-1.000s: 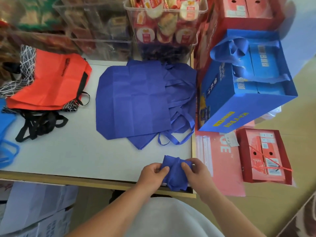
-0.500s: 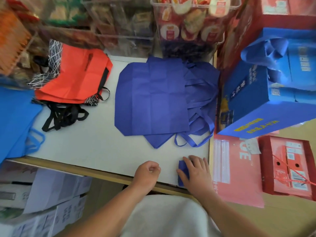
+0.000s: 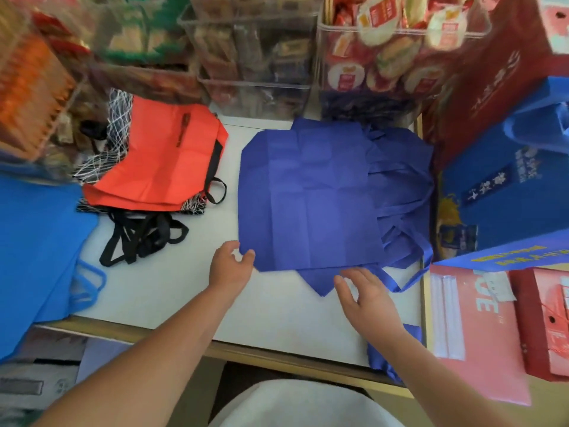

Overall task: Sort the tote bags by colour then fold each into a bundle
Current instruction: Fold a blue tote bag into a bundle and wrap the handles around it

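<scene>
Tote bags (image 3: 308, 195) in navy lie stacked on the counter (image 3: 277, 312); left hand (image 3: 229, 269), loosely curled, touches their corner; right hand (image 3: 366, 300) hovers spread wide.

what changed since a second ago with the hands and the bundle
Both hands let go of the folded dark blue bundle, which now lies at the near right edge of the table. The left hand moved forward to the near left corner of the flat dark blue bag; the right hand to its near edge. Orange bags and light blue bags stayed put.
</scene>
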### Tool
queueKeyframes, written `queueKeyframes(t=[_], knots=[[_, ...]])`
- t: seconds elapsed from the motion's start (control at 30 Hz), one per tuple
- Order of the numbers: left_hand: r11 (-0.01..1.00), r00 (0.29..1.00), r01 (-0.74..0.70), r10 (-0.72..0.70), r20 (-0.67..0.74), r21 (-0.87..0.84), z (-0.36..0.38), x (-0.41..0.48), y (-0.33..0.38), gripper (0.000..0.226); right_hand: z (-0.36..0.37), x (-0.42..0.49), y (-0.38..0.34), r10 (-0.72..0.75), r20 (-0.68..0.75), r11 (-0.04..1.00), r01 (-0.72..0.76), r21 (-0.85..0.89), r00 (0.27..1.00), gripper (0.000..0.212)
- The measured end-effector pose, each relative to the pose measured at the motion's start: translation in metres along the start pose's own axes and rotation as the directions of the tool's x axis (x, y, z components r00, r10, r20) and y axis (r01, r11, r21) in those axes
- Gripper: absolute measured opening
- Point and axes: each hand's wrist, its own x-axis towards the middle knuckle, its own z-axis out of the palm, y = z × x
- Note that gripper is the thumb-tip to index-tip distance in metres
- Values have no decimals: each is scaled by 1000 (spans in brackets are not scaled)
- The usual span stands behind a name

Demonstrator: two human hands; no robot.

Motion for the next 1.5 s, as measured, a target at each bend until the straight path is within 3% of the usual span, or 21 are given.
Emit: queueKeyframes(t=[0.27,0.33,0.4,0.53,0.67,0.77,0.93,1.03,1.1,1.2,1.27,1.33,1.4,1.47,1.5], knots=[[949,971,160,-101,219,-273,-8,55,20,63,38,44,-47,94,91,993,-86,-85,991,60],[939,959,199,-127,252,-281,-1,68,26,34,49,66,-50,102,94,993,-97,-62,990,61],[951,964,157,-90,249,-265,4,75,29,15,55,83,-50,141,98,990,-139,-30,985,60],[974,961,41,23,275,-224,-13,56,31,25,56,86,-57,162,39,986,-160,-54,986,69],[978,940,64,7,340,-199,-40,10,23,21,50,82,-79,75,20,997,-74,-31,997,60],[975,939,89,-14,343,-204,-53,-25,10,20,57,84,-92,1,146,997,-12,77,989,56],[938,976,83,-8,217,-337,-69,-81,-6,5,75,60,-113,-29,499,879,-216,425,866,24],[932,995,-18,51,82,-363,-71,-101,-15,13,67,37,-121,-45,535,843,-256,474,844,44],[944,987,-135,154,41,-300,-64,-105,-14,14,51,21,-124,-57,520,824,-254,507,852,38],[932,949,-291,310,57,-216,-32,-102,-4,20,20,-1,-118,-69,473,780,-248,575,878,32],[912,918,-331,370,141,-241,-6,-95,4,20,2,-8,-110,-56,423,781,-225,583,904,34],[919,869,-336,387,308,-206,15,-86,7,23,-8,-5,-95,-4,296,865,-146,481,955,22],[907,820,-417,403,406,-59,26,-75,6,34,-9,7,-70,80,115,968,-105,228,990,20],[871,794,-483,392,464,91,24,-60,6,39,-6,22,-49,128,12,990,-128,-53,992,15],[832,785,-526,395,477,176,21,-52,6,41,-4,28,-42,128,-39,973,-133,-188,991,24]])
